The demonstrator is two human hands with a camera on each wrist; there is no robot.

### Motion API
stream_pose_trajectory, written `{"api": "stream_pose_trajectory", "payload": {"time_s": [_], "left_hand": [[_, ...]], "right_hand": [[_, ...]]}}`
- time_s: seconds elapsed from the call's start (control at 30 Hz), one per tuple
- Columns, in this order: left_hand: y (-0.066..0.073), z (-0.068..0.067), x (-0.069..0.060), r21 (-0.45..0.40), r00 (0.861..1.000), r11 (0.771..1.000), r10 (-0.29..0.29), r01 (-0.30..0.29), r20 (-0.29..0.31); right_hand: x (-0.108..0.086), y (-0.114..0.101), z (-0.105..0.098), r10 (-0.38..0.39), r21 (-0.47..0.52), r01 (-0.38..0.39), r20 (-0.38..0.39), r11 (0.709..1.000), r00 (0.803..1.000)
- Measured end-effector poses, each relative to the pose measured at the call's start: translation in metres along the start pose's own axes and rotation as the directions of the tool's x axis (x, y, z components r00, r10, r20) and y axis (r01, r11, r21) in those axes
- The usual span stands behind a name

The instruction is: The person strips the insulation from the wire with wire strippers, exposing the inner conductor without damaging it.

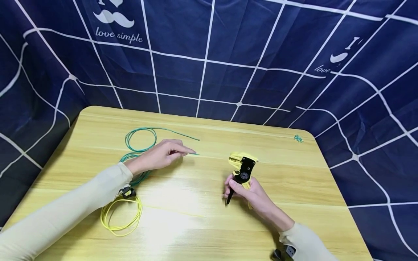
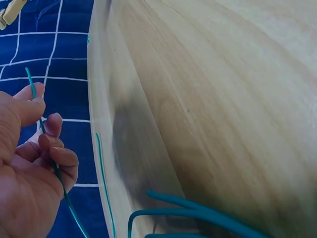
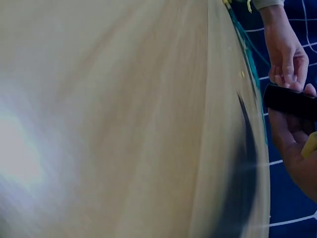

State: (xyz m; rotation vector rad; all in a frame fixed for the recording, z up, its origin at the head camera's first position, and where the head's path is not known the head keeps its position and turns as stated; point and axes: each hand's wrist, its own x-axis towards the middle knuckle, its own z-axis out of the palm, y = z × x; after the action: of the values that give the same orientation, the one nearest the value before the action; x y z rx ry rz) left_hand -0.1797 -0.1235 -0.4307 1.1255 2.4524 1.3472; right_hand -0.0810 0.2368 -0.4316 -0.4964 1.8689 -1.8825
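My left hand (image 1: 160, 154) pinches a green wire (image 2: 29, 78) between thumb and index finger. The wire's short tip sticks out past the fingertips, and its length runs back through the palm. Behind and under this wrist lies the rest of the green wire coil (image 1: 140, 128), partly hidden; another free end points right on the table. My right hand (image 1: 256, 197) grips a yellow and black wire stripper (image 1: 244, 169) by its handles, head upward. The stripper is apart from the wire tip, to its right. In the right wrist view only a black handle (image 3: 290, 100) and a yellow part show.
A yellow wire coil (image 1: 140, 210) lies at the front left, one end stretching right across the wooden table (image 1: 294, 174). Small green bits (image 1: 298, 138) are piled near the far right corner. A dark blue curtain (image 1: 176, 72) with white lines stands behind and beside the table.
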Motion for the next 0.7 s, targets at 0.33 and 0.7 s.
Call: {"api": "stream_pose_trajectory", "payload": {"time_s": [0.33, 0.7], "left_hand": [[0.0026, 0.0016, 0.0006, 0.006, 1.0, 1.0, -0.018, 0.018, -0.005], [0.0018, 0.002, 0.002, 0.006, 1.0, 1.0, -0.018, 0.018, -0.009]], "right_hand": [[0.0058, -0.0051, 0.0061, 0.031, -0.063, -0.038, -0.104, 0.997, 0.994], [0.0005, -0.0035, 0.0038, -0.076, 0.073, 0.074, 0.018, 0.995, 0.997]]}}
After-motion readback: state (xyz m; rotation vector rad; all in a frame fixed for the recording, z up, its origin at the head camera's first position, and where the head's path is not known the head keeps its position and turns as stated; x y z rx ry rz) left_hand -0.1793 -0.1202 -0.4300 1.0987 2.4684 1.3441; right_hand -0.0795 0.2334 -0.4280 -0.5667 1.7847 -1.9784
